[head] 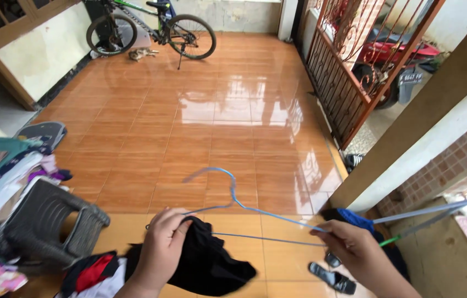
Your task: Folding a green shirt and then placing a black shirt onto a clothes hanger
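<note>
Blue-coated thin wire hanger (244, 207) was pinched by the right hand (355, 248) at four o'clock, steadied level, while the left hand (162, 240) at seven o'clock clutched crumpled black cloth (211, 262) against its other end.

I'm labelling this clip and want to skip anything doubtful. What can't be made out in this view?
- Black garment: its kind is unclear; bunched under the left hand, cut by the bottom edge.
- Blue wire hanger: the right hand covers its far end.
- Small animal by the bicycle: too small to identify.
- Motorbike: mostly behind the gate.
</note>
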